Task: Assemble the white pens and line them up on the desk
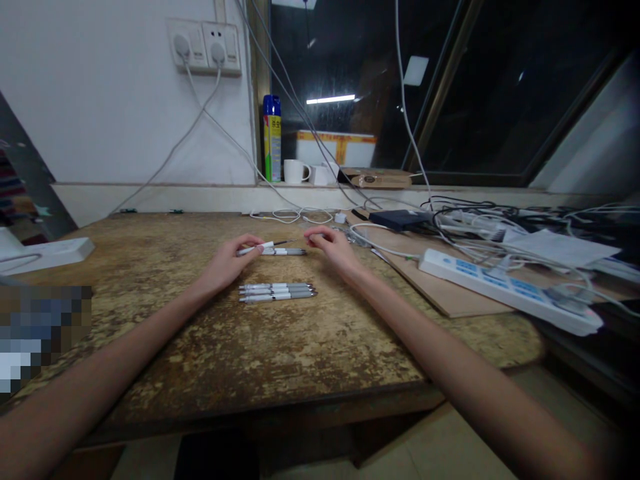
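Note:
My left hand (237,257) is closed around a white pen barrel (267,245) whose thin dark refill sticks out to the right. Beneath it, one or more white and grey pens (290,252) lie on the worn wooden table (200,353). My right hand (330,245) is just right of the refill's tip, its thumb and fingers pinched together; what they hold is too small to name. Nearer to me, several white and grey pens (277,292) lie side by side, their grey ends to the right.
At the right are a white power strip (505,290), a brown board (450,293), a dark box (400,219) and tangled cables. Another power strip (50,255) is at the left. A spray can (273,140) and a mug (295,171) stand on the sill.

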`<state>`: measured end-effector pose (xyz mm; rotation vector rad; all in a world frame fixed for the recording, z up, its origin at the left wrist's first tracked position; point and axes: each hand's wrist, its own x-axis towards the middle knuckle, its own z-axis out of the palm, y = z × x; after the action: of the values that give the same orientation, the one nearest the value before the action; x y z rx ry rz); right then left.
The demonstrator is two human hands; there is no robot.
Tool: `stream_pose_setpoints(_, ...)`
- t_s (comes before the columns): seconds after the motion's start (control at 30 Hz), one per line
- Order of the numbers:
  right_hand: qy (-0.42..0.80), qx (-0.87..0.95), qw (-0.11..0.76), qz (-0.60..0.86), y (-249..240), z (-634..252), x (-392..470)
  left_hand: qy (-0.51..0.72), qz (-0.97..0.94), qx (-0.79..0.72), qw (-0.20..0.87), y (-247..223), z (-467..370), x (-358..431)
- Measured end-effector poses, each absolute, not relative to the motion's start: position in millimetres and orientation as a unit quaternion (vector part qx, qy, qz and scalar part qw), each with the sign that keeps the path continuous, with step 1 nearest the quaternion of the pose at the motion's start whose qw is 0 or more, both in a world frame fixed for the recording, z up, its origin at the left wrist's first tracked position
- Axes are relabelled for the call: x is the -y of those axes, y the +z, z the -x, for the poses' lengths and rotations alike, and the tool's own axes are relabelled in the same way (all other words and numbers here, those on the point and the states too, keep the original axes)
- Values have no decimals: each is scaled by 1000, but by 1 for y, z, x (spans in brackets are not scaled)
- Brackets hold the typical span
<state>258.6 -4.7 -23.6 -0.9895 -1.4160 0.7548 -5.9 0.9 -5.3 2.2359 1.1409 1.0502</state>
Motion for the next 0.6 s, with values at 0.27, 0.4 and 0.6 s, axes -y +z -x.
stream_pose_setpoints(0.27, 348, 681, 509, 394, -25, -247, 11, 367, -819, -382, 219, -1, 2, 5)
stream_pose_setpoints(0.4, 377, 661, 528, 376, -19, -248, 13, 368, -826, -359, 231, 2, 2, 8)
stream_pose_setpoints(0.6, 346, 634, 561, 403, -25, -258, 1, 383, -815, -379, 213, -1, 13, -3)
